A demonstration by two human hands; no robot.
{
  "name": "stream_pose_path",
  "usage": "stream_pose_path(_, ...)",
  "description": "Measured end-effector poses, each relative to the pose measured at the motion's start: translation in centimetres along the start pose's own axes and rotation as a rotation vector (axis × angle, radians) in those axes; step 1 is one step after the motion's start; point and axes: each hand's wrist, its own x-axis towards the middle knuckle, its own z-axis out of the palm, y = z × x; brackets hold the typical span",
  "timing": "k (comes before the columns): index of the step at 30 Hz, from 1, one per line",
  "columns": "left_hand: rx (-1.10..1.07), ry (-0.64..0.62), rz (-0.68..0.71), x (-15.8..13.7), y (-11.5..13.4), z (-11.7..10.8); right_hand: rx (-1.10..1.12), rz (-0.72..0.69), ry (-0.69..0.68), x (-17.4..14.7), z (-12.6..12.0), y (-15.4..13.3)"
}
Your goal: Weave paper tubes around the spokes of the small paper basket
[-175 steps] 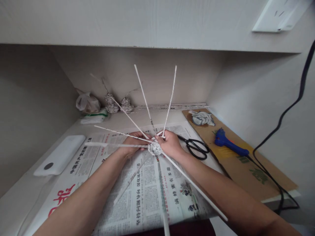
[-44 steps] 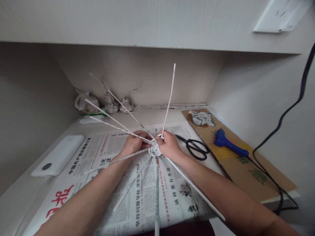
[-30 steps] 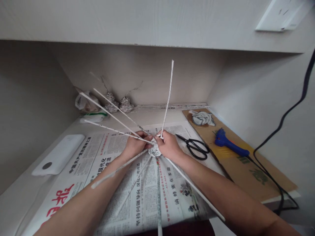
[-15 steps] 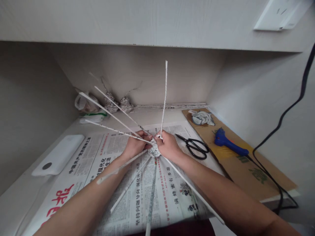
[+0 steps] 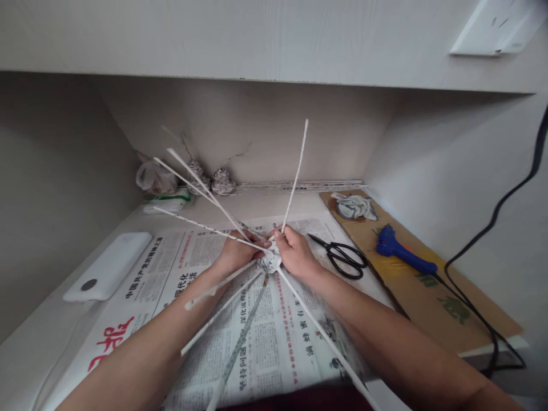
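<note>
Between my hands is a small woven newspaper piece (image 5: 269,263), with several rolled paper sticks radiating from it. My left hand (image 5: 241,249) is closed around its left edge, among sticks that point up and to the left. From the other side my right hand (image 5: 295,249) grips the far right edge, its thumb and fingers pinching near the foot of an upright paper stick (image 5: 296,174). More sticks reach toward me, one of them a long greyish stick (image 5: 242,337). My fingertips partly cover the weave.
Newspaper sheets (image 5: 149,297) cover the desk. Black scissors (image 5: 342,257) lie right of my hand. A blue glue gun (image 5: 405,254) and a crumpled cloth (image 5: 355,206) rest on cardboard (image 5: 445,302). A white power bank (image 5: 109,265) lies left; woven paper pieces (image 5: 223,181) stand behind.
The woven piece has turned slightly in my hands. Its upright stick leans further right, and the greyish near stick has swung left. Both hands keep their hold.
</note>
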Motion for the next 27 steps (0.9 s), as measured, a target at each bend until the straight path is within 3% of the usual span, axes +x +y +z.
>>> stream_pose_path(3,0.096,-0.024,0.067,-0.2,0.4,-0.1,0.013,0.053,0.049,0.2,-0.2,0.1)
stream_pose_path(6,0.108,0.013,0.035,-0.3,0.8,-0.2,0.095,0.082,0.093,0.4,-0.1,0.6)
stream_pose_path(11,0.036,0.073,0.006,-0.1,0.9,0.0,0.324,0.079,0.118,0.3,0.4,1.2)
stream_pose_path(16,-0.044,0.067,0.007,0.4,0.4,-0.1,0.403,0.046,0.118,0.2,0.4,0.6)
stream_pose_path(22,-0.024,0.048,0.014,1.2,-0.3,-0.4,0.343,-0.035,0.112,0.6,0.5,0.8)
stream_pose_path(27,-0.050,0.049,0.031,1.5,-0.8,-0.5,0.076,-0.094,0.097,0.6,0.2,0.8)
